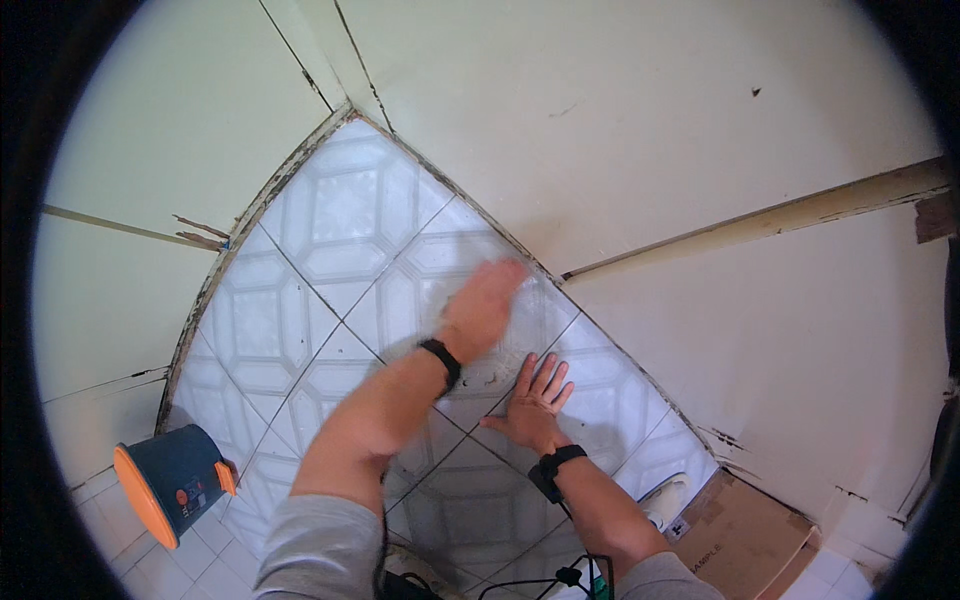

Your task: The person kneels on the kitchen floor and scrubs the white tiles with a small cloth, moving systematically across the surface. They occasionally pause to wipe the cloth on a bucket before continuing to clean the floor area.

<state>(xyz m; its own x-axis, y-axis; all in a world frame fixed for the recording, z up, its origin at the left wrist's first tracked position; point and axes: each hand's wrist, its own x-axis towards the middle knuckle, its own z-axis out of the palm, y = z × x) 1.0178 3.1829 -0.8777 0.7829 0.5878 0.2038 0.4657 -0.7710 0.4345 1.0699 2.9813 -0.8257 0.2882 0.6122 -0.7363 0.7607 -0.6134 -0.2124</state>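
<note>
My left hand [487,304] is blurred low over the tiled floor [345,202], close to the base of the right-hand wall panel. Its fingers point toward that edge, and the blur hides whether anything is in them. My right hand [534,405] rests palm down on the tiles, fingers spread, with nothing in it. Between the hands lie small dark bits of debris [491,381]. Black bands circle both wrists, and the one on the right has a small dark device attached.
A dark bin with an orange lid [139,495] appears at the lower left. At the lower right lie a flattened cardboard box [739,525] and a pale shoe [664,499]. Worn wall panels [652,135] meet in the far corner. Splintered wood [201,234] juts from the left wall. Black cords [568,576] hang near me.
</note>
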